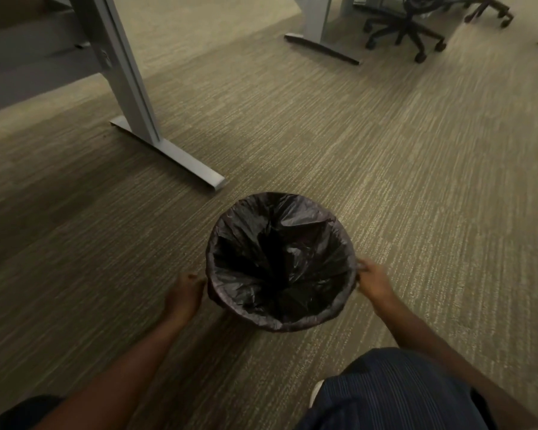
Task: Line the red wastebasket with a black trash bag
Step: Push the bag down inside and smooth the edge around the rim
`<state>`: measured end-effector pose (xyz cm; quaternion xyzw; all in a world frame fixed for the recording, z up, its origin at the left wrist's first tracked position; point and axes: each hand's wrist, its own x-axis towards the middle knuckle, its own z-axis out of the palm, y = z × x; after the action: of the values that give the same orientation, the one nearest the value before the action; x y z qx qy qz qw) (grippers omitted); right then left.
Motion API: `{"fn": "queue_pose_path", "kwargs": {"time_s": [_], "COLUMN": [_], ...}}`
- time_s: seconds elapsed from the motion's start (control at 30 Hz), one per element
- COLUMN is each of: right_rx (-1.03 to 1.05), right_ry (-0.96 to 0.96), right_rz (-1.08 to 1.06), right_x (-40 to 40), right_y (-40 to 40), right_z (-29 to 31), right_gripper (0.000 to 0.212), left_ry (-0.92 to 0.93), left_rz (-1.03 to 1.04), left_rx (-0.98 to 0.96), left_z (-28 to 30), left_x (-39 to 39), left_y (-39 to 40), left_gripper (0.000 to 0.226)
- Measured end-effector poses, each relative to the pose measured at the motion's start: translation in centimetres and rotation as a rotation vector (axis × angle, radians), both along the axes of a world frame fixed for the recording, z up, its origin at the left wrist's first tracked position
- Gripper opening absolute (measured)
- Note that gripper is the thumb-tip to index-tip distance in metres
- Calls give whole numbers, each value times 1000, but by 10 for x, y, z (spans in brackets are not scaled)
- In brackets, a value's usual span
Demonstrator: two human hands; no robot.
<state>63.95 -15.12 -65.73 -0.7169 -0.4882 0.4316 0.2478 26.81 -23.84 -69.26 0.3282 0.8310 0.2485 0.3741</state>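
Black trash bag (280,262), one, lines one wastebasket (339,308) upright on carpet floor (416,181), mouth facing up, red hidden. Left hand (184,294) cups the rim; right hand (374,279) pinches bag edge. Two desk legs (128,88), chairs behind.

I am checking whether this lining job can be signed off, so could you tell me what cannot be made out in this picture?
Head view only:
- Wastebasket walls and red colour: covered by the black trash bag folded over the rim.
- Bag bottom: lost in dark folds.
- Left hand fingertips: behind the rim; grip unclear.
- Right hand grip: blurred.
- Desk top: cut off by the top edge.
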Motion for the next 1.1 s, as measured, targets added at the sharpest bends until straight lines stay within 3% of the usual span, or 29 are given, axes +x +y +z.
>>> {"fn": "queue_pose_path", "kwargs": {"time_s": [0.1, 0.13, 0.2, 0.27, 0.3, 0.37, 0.43, 0.57, 0.63, 0.7, 0.8, 0.97, 1.03, 1.1], "right_rx": [649, 776, 755, 420, 226, -2, -103, -216, -271, -235, -35, -346, -411, -446], "right_ry": [-168, -155, -86, -155, -240, -365, -387, -358, -356, -455, -712, -1209, -1248, -1102], "right_rz": [-41, 38, 392, 796, 935, 1000, 920, 717, 752, 881, 1218, 1617, 1603, 1529], "right_x": [-13, -27, -61, -101, -119, -144, -149, -139, -140, -142, -145, -136, -129, -126], "right_y": [7, 12, 30, 46, 53, 65, 80, 108, 107, 101, 80, 44, 42, 42], "right_z": [58, 79, 97, 84, 67, 29, 1, -18, -23, -21, -2, -9, -13, 0], "right_gripper": [46, 48, 45, 38, 33, 27, 33, 46, 47, 47, 47, 85, 90, 85], "left_ry": [100, 116, 169, 353, 412, 449, 366, 237, 216, 221, 297, 711, 751, 744], "left_rz": [216, 126, -302, -713, -806, -844, -772, -585, -596, -627, -770, -1247, -1275, -1266], "left_rx": [473, 637, 790, 646, 499, 191, 53, 59, 57, 33, -49, -355, -421, -405], "left_z": [58, 79, 111, 106, 96, 75, 57, 36, 30, 28, 35, 21, 13, 17], "left_x": [9, 20, 52, 86, 98, 109, 106, 89, 85, 84, 88, 95, 93, 93], "left_y": [16, 20, 30, 49, 60, 79, 90, 100, 101, 102, 103, 96, 95, 94], "left_gripper": [20, 18, 18, 21, 26, 38, 44, 59, 63, 53, 36, 68, 72, 69]}}
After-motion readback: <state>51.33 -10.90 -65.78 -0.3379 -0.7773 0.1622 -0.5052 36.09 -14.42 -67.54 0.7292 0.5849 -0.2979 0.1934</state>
